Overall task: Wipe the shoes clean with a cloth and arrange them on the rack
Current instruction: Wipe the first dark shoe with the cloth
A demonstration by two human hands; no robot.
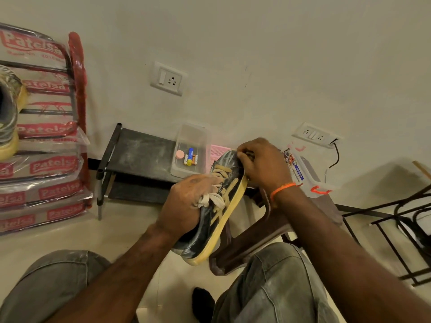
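Left hand: fingers clamped on the black shoe beside its white laces.
Right hand: fingers pinched together on the toe.
Rack: beyond the fingers.

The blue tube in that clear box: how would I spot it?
Find the low black rack against the wall. A clear box sits on its top shelf. Inside, the blue tube lies among batteries, beside a pink disc; it alone is blue with a yellow end.

One head-worn wide-angle view looks forward and steeply down from a seated person, close over both forearms and knees. It faces a wall and the floor before it; straight lines bend toward the edges.
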